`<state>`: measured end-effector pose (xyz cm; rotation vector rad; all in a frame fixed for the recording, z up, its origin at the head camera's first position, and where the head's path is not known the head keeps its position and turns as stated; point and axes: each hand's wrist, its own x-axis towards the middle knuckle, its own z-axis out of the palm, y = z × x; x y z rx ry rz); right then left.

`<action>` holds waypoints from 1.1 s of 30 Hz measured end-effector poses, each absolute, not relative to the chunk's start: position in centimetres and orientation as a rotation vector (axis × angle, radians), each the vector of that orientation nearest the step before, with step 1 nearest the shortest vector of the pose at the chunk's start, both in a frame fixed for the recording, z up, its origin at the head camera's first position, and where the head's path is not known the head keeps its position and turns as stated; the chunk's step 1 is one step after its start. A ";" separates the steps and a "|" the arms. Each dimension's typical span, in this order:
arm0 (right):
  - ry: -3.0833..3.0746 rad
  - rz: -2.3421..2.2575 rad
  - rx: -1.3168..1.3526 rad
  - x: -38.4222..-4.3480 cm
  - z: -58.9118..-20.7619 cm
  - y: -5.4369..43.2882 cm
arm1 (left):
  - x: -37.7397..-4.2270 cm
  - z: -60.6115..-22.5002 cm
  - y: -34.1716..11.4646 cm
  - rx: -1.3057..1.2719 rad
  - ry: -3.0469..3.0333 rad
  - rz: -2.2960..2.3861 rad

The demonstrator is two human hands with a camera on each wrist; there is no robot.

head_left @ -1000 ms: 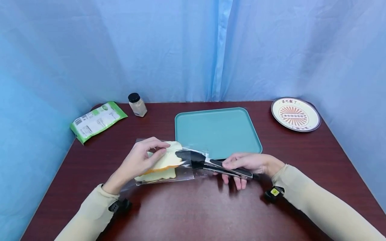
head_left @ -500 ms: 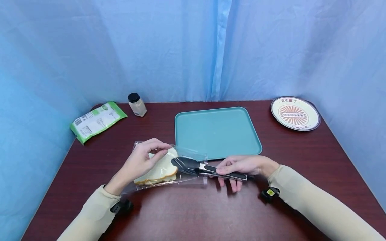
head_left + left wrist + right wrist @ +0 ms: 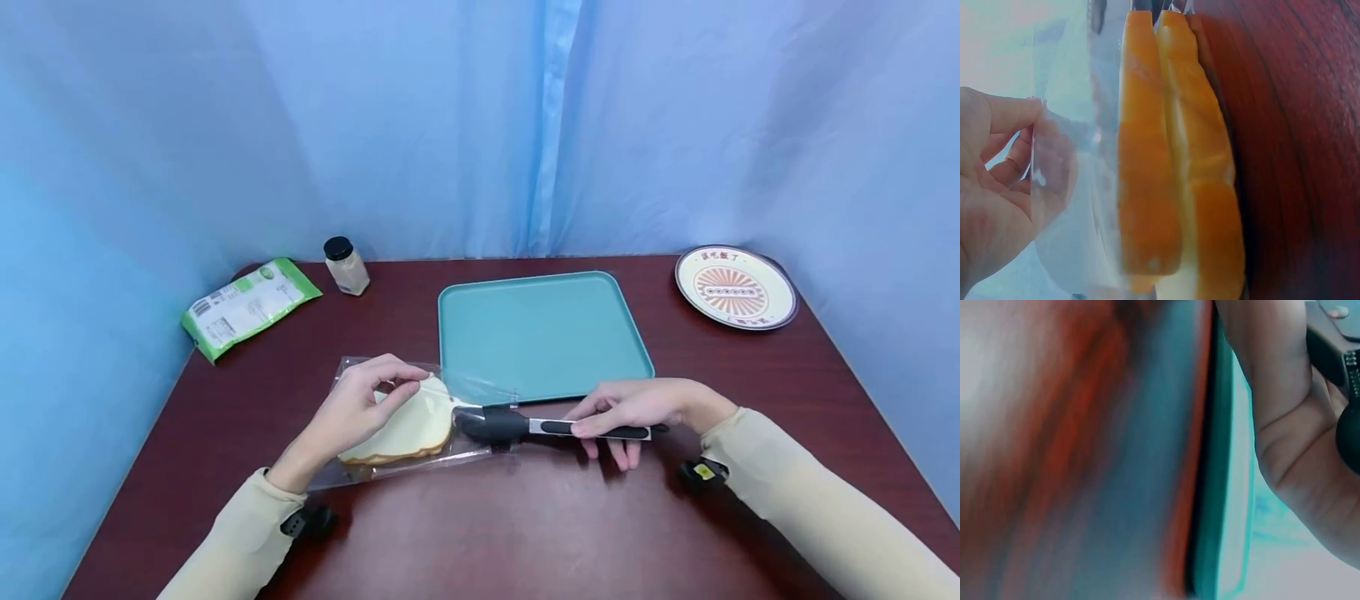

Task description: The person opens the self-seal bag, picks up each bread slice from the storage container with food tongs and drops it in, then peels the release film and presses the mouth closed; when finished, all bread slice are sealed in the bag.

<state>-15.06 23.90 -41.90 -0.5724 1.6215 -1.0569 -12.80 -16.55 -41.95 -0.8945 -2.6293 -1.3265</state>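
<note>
Two slices of bread (image 3: 408, 429) lie stacked inside a clear plastic bag (image 3: 467, 454) left of centre. My left hand (image 3: 348, 417) is over the bag; in the left wrist view the thumb and a finger pinch the bag's film beside the orange crusts of the slices (image 3: 1147, 169). With my right hand (image 3: 637, 404) I grip the handle of black-and-silver tongs (image 3: 495, 423). The tongs point left, their black heads together at the slices' right edge, overlapping the bag's right end. The right wrist view shows only my palm and part of the tongs (image 3: 1325, 347).
A teal tray (image 3: 543, 337) stands just behind the bag and the right hand. A green-and-white packet (image 3: 251, 304) and a black-capped jar (image 3: 347, 271) stand at the back left, a patterned plate (image 3: 735, 287) at the back right. Blue curtains (image 3: 412, 125) surround the table.
The upper slice, tilted up before, has come down flat on the lower one. The tongs have come together and drawn right with my right hand. The left hand keeps its place on the bag.
</note>
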 end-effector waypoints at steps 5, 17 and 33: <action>1.635 -1.041 -0.598 -15.0 -40.3 25.6 | -12.6 -42.2 -17.0 -0.872 -2.611 -1.330; 2.024 -1.293 -0.594 -12.3 -36.7 32.6 | -12.4 -42.1 -17.4 -0.860 -2.611 -1.337; 2.662 -1.318 0.081 -8.3 -40.2 35.9 | -12.0 -42.8 -17.3 -0.884 -2.591 -1.377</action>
